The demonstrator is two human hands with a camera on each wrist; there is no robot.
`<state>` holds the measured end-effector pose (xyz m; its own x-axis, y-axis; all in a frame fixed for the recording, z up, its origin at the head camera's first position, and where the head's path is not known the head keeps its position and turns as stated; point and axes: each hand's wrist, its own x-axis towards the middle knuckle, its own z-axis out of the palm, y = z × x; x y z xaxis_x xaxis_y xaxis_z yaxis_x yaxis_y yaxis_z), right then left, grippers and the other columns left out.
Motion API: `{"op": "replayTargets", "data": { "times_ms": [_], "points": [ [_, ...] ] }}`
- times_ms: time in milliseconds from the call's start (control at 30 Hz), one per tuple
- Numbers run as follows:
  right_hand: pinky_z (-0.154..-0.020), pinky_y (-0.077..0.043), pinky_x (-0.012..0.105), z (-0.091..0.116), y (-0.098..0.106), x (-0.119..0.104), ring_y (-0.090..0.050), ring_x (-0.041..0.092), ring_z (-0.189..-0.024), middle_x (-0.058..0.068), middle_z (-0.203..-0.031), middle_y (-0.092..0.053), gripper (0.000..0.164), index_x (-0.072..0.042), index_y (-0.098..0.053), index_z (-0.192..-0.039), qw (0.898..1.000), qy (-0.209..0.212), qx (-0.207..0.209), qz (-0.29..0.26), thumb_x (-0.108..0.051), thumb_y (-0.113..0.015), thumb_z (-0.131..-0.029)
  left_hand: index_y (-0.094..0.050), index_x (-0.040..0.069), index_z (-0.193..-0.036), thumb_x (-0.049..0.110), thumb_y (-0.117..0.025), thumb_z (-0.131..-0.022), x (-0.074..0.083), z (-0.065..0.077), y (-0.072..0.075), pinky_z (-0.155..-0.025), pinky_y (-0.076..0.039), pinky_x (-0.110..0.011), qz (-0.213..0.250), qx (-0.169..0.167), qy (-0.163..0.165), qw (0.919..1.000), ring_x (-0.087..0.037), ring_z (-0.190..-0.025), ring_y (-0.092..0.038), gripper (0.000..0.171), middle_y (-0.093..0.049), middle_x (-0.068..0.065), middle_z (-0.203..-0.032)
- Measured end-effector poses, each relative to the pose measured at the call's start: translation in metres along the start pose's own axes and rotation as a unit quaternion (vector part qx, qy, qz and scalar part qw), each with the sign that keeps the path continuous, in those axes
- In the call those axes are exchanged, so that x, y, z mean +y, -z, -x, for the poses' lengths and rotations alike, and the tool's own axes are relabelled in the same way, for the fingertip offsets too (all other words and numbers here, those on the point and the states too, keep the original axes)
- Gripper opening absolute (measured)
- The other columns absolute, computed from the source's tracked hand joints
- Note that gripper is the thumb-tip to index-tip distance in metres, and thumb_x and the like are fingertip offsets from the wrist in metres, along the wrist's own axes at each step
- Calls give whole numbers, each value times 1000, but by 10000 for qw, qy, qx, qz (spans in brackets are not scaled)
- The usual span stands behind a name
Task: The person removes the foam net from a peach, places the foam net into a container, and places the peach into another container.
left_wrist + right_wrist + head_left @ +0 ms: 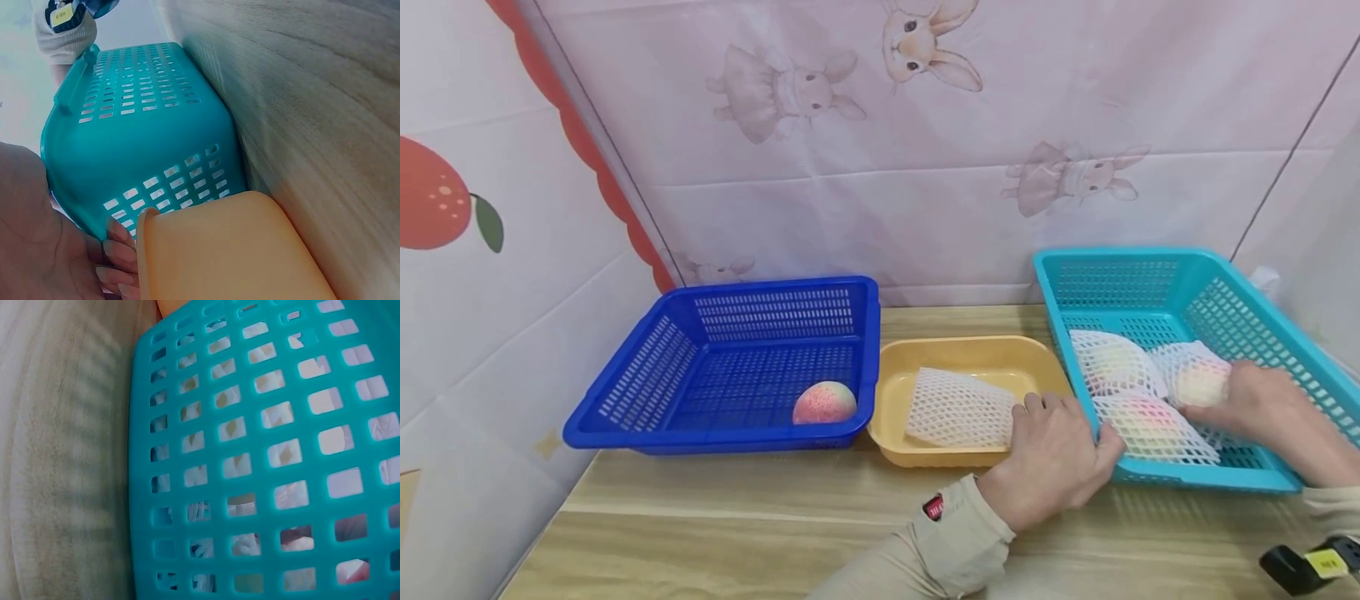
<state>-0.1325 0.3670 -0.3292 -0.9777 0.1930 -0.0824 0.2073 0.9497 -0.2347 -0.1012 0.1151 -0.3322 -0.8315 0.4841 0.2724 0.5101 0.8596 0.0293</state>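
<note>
In the head view my right hand (1262, 398) grips a peach in a white foam net (1201, 375) inside the teal basket (1168, 477). Two more netted peaches (1116, 367) lie beside it, one nearer the front rim. My left hand (1056, 458) rests across the corner where the yellow basin (898, 457) meets the teal basket, its thumb at the basket's rim. The left wrist view has its fingertips (119, 253) right at the basin's rim. A flat white foam net (958, 407) lies in the basin, its right end close to those fingers.
To the left stands a blue basket (715, 439) with one bare pink and cream peach (824, 403) in its front right corner. All three containers sit side by side on a wooden table (715, 533), before a rabbit-printed cloth wall (925, 217). The teal basket's slotted side (250, 444) fills the right wrist view.
</note>
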Motion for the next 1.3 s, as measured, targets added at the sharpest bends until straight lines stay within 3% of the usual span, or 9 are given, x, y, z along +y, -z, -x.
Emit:
{"op": "replayTargets", "data": {
  "times_ms": [167,400,600,767,1000,1167,1300],
  "points": [
    [-52,-44,44,2,-1,-2,-48,36,-61,32,-73,-46,83,30,-39,-102,9992,176,348,-44,-35,-79,-70,-53,13,-64,41,-37,-95,0,-1,-1,-50,-32,-29,-112,77,-27,9999,-17,-56,-41,45,-48,-1,-62],
    [-56,-45,54,4,-3,-6,-52,52,-72,47,-92,-45,100,30,-35,-118,9959,41,900,16,-38,-83,-63,-53,13,-63,42,-36,-96,0,1,-2,-49,-31,-29,-226,46,-17,9997,-17,-55,-40,47,-47,-1,-61],
    [-59,-44,57,9,-5,-9,-49,56,-79,47,-100,-45,101,27,-37,-122,9912,218,1302,-99,-38,-85,-61,-53,13,-63,41,-37,-96,1,4,-3,-48,-30,-29,-130,102,-66,9998,-17,-55,-40,46,-47,-1,-61],
    [-65,-42,63,12,-1,-16,-47,58,-86,46,-107,-44,95,24,-39,-123,9814,464,1845,-265,-29,-87,-60,-50,15,-60,40,-38,-96,1,3,-1,-47,-28,-28,-82,307,-110,9994,-17,-56,-40,45,-45,0,-59],
    [-79,-36,68,22,14,-27,-37,61,-104,47,-120,-37,98,21,-31,-134,9752,715,2041,-476,-18,-86,-63,-52,14,-61,41,-39,-96,0,4,1,-48,-29,-28,25,206,-112,9997,-16,-54,-40,46,-46,-1,-59],
    [-71,-38,67,26,24,-35,-39,60,-97,46,-119,-35,96,18,-28,-137,9690,677,2302,-588,-9,-84,-64,-47,16,-56,40,-41,-96,-2,3,0,-45,-25,-27,-9,434,-176,9989,-15,-51,-38,47,-43,0,-55],
    [-65,-37,63,31,28,-38,-37,56,-94,44,-114,-35,92,18,-28,-136,9590,776,2626,-730,-1,-80,-63,-45,16,-55,40,-40,-96,-2,2,0,-44,-24,-27,-12,407,-166,9990,-16,-50,-36,48,-41,1,-54]
  ]
}}
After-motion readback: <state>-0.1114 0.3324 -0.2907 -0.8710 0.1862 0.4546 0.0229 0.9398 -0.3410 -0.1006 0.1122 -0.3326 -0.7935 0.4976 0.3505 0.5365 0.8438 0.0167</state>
